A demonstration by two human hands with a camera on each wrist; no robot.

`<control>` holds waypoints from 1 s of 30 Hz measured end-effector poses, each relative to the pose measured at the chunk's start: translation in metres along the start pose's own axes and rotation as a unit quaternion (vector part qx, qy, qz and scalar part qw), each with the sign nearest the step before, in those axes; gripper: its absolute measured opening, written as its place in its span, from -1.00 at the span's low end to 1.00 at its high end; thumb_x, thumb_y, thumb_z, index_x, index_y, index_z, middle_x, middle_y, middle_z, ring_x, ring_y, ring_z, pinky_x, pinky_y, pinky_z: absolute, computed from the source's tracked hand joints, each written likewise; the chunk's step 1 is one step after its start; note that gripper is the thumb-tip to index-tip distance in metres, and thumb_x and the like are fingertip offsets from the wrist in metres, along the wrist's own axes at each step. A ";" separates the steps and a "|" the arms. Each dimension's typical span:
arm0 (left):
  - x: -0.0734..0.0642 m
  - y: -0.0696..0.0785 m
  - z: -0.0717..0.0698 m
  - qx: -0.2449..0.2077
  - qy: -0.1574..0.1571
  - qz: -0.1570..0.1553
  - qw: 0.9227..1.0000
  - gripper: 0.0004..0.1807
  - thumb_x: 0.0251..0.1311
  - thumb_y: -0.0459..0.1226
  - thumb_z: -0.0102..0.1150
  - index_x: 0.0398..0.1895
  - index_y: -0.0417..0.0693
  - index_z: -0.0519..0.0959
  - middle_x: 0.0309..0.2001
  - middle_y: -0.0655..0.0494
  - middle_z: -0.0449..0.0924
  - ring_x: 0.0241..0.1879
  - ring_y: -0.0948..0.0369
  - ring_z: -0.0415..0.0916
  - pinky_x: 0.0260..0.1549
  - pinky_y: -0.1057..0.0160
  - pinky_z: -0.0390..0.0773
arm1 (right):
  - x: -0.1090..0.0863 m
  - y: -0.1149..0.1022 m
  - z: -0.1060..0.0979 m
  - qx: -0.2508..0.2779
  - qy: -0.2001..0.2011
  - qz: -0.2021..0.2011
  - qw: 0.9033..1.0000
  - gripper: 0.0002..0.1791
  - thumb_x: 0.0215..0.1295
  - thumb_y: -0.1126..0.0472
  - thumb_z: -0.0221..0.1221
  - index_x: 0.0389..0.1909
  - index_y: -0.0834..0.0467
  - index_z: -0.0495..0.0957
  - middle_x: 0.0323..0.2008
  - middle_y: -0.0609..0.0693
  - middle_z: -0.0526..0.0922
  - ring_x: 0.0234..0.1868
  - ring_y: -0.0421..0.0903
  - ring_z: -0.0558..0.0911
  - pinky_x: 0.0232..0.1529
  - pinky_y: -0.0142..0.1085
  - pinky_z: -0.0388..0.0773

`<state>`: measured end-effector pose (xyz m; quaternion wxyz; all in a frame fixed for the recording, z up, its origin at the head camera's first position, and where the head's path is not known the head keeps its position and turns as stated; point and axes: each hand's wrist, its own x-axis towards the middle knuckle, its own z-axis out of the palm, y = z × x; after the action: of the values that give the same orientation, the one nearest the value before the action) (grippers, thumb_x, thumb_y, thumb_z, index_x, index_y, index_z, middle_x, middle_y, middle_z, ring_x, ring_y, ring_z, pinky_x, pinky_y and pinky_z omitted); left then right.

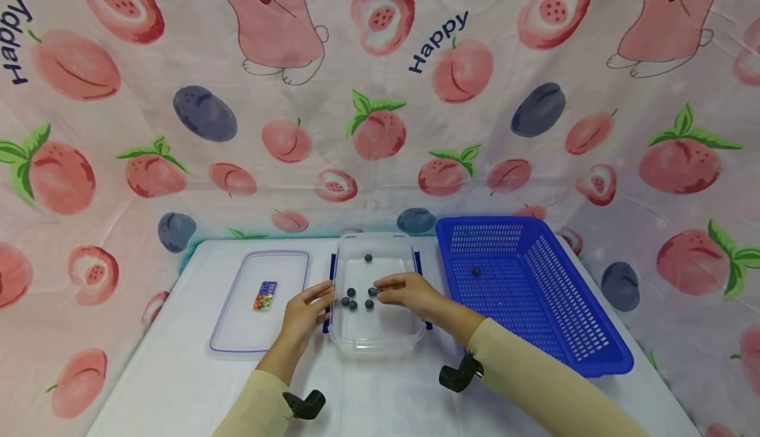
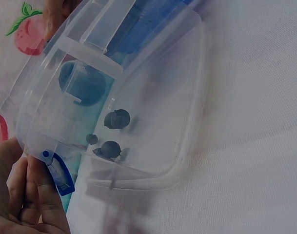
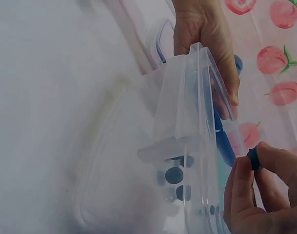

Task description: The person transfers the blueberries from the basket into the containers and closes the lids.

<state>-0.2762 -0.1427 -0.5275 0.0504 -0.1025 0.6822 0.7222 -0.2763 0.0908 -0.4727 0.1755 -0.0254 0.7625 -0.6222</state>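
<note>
A clear plastic box (image 1: 380, 343) with blue side clips stands at the middle of the table. Several blueberries (image 1: 353, 305) lie on its bottom, mostly toward the left, and one (image 1: 369, 258) sits farther back. My left hand (image 1: 303, 315) grips the box's left rim, thumb on top and fingers below, beside a blue clip (image 2: 61, 173). Over the box, my right hand (image 1: 412, 294) pinches a single blueberry (image 3: 254, 159) between thumb and fingertips.
To the right stands a blue slotted basket (image 1: 584, 366) with one blueberry (image 1: 477, 271) in it. A clear lid (image 1: 228, 348) with a blue edge lies at the left, bearing a small colourful card (image 1: 264, 296). A fruit-print cloth (image 1: 374, 193) hangs behind.
</note>
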 end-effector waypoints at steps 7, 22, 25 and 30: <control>0.000 0.001 -0.001 -0.003 0.000 0.002 1.000 -0.51 0.17 -0.30 0.37 0.18 -0.19 0.57 -0.04 0.11 0.66 -0.23 0.37 0.61 -0.33 0.43 0.64 | 0.009 -0.004 0.009 0.011 0.016 0.052 0.998 -0.65 0.29 0.43 0.21 0.09 0.43 0.55 0.05 0.31 0.63 -0.07 -0.01 0.71 0.11 -0.13 0.59; 0.000 0.000 0.000 -0.005 -0.002 0.002 1.000 -0.52 0.18 -0.30 0.37 0.18 -0.19 0.57 -0.03 0.09 0.65 -0.24 0.36 0.60 -0.35 0.43 0.64 | 0.023 -0.004 0.026 0.004 0.084 0.105 0.991 -0.74 0.20 0.54 0.23 -0.07 0.46 0.63 -0.09 0.30 0.69 -0.22 -0.01 0.73 -0.01 -0.21 0.66; 0.000 0.000 -0.001 -0.004 -0.001 0.002 1.000 -0.52 0.17 -0.29 0.37 0.18 -0.19 0.57 -0.04 0.10 0.66 -0.24 0.36 0.60 -0.35 0.43 0.64 | 0.024 -0.002 0.028 -0.012 0.101 0.112 0.989 -0.74 0.19 0.53 0.25 -0.08 0.44 0.64 -0.09 0.30 0.69 -0.23 0.00 0.73 -0.05 -0.23 0.67; -0.001 -0.001 -0.001 -0.007 -0.002 0.003 1.000 -0.53 0.18 -0.32 0.35 0.18 -0.20 0.57 -0.07 0.14 0.66 -0.25 0.37 0.61 -0.36 0.43 0.64 | 0.037 0.013 0.027 -0.028 0.102 0.121 0.987 -0.79 0.15 0.53 0.28 -0.17 0.41 0.68 -0.12 0.25 0.69 -0.27 -0.04 0.73 -0.18 -0.32 0.69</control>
<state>-0.2749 -0.1434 -0.5281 0.0493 -0.0996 0.6772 0.7273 -0.3007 0.0590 -0.4989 0.1697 0.1258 0.7909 -0.5744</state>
